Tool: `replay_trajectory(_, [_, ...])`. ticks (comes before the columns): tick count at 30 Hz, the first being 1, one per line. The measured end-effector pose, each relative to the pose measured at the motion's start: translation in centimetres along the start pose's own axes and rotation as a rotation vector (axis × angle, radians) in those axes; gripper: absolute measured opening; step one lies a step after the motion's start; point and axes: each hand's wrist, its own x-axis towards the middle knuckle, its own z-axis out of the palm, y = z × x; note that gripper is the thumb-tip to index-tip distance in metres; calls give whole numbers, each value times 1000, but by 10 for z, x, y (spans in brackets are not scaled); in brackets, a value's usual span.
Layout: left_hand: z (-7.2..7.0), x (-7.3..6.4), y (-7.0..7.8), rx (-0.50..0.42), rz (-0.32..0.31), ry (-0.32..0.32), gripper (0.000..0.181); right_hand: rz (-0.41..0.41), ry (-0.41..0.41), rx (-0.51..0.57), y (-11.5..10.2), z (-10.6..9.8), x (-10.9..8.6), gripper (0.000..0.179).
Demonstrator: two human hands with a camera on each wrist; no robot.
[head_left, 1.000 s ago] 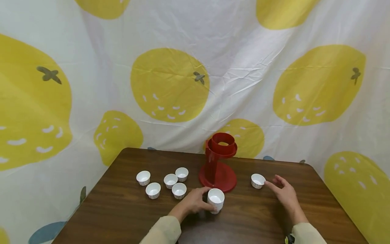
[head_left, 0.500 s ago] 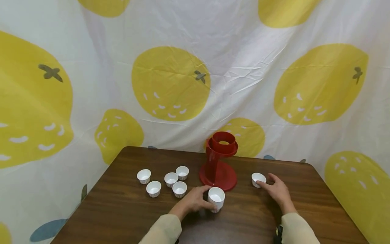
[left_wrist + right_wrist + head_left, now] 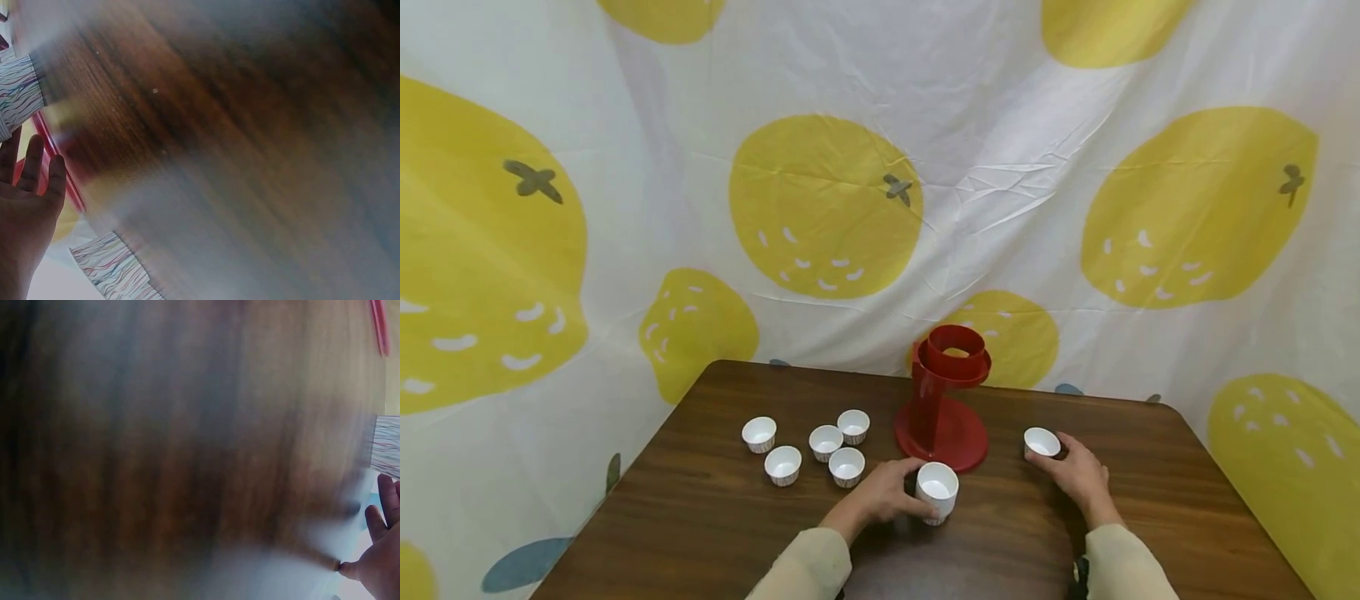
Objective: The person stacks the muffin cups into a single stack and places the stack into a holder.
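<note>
My left hand (image 3: 883, 492) grips a short stack of white paper baking cups (image 3: 937, 487) between thumb and fingers, near the middle of the table. To the right, my right hand (image 3: 1081, 477) pinches a single white baking cup (image 3: 1042, 442), thumb across its front and a finger at its far right side. In the left wrist view, the left hand (image 3: 28, 212) is beside a cup wall with wavy coloured lines (image 3: 20, 90). At the right wrist view's edge, the right hand (image 3: 378, 565) is next to a similarly lined cup (image 3: 386, 447).
Several white baking cups (image 3: 783, 466) stand apart on the left of the brown wooden table (image 3: 700, 517). Behind the stack rises a red stand (image 3: 928, 417) with a round base and a ring on top. A lemon-print cloth (image 3: 985, 208) hangs behind.
My right hand has moved left to the single cup and taken hold of it. The left hand keeps its grip on the stack in about the same place.
</note>
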Motion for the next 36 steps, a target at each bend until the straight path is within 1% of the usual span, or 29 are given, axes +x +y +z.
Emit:
replay_trajectory(2, [1,1,0,3,3,-1,64,0,8,-3,1,0,-1,92])
replay_trajectory(9, [1,0,1,1,-17,-9,65,-24,42,-10,1,-1,-2,83])
replay_trajectory(17, [1,0,3,0,-6,0,64,-49,86,-6,-2,-2,-4,77])
replay_trajectory(27, [1,0,0,-14,-11,-1,64,-63,115,-6,-10,-1,-9,76])
replay_trajectory(36, [2,0,-1,-12,7,6,63,-84,125,26,-18,-1,-15,77])
